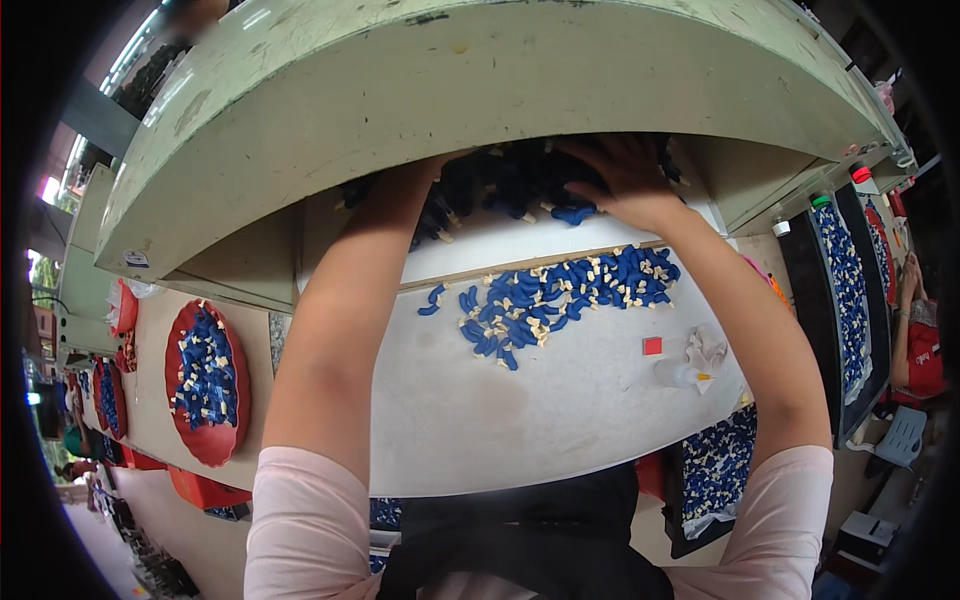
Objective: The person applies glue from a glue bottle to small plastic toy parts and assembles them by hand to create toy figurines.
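Observation:
Both my arms reach under the edge of a green metal hood (pixel 500 95). My left hand (pixel 450 160) is mostly hidden behind that edge, so its fingers do not show. Beneath the hood lies a shaded heap of small curved blue pieces with cream ends (pixel 572 215). My right hand (pixel 630 185) rests over the right part of this heap with its fingers spread, their tips in shadow. Closer to me, a loose pile of the same blue and cream pieces (pixel 520 310) is scattered on the white tabletop (pixel 450 430).
A small red square (pixel 652 346), a clear bottle with a yellow tip (pixel 682 375) and crumpled tissue (pixel 706 347) lie at the right. A red scalloped tray (pixel 243 385) of pieces stands left. Black trays (pixel 830 300) of pieces stand right, near another person's arm (pixel 905 320).

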`<state>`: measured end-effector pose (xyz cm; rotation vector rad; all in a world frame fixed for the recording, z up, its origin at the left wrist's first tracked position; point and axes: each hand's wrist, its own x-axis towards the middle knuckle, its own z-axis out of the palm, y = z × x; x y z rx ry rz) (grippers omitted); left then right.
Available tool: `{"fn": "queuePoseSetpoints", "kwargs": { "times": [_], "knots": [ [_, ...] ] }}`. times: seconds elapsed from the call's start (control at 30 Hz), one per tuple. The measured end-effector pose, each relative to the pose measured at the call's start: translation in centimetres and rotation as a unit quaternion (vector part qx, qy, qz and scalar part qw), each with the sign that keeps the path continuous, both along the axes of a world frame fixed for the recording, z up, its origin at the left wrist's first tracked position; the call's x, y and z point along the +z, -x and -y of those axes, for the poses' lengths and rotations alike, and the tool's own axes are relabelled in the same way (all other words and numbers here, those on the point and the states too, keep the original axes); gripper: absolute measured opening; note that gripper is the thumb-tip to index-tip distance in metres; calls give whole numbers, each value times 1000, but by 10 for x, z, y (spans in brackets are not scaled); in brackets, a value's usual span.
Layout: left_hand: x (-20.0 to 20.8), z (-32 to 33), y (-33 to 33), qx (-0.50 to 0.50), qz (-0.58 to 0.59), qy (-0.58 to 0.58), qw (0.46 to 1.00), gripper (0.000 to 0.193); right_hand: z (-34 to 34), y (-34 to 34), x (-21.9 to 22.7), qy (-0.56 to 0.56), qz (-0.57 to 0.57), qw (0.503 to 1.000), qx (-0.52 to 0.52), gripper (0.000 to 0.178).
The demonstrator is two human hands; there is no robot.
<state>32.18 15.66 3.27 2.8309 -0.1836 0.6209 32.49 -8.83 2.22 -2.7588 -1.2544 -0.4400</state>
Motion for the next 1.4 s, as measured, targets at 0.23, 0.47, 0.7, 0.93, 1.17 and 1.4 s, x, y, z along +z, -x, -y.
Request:
{"fn": "queuePoseSetpoints", "kwargs": {
  "times": [0.23, 0.47, 0.7, 0.93, 1.17, 1.4],
  "knots": [
    [8, 6, 28, -96, -70, 15, 993, 50, 22, -5, 6, -61, -33, 997, 16, 53],
    [17, -4, 40, -121, -23, 62, 991, 46, 106, 81, 55, -343, -184, 919, -58, 25],
    [-1, 32, 20, -152, 100, -116, 976, 21, 158, 201, 5, -579, -204, 751, -241, 22],
    [14, 22, 69, -100, 95, 101, 985, 31, 98, 230, -16, -534, -207, 796, -195, 39],
    [26, 80, 238, -156, -246, 534, 794, 25, 94, 241, -19, -568, -309, 735, -205, 33],
    [2, 110, 285, -181, -326, 478, 795, 32, 48, 272, 1, -633, -451, 623, 87, 38]
  ]
}}
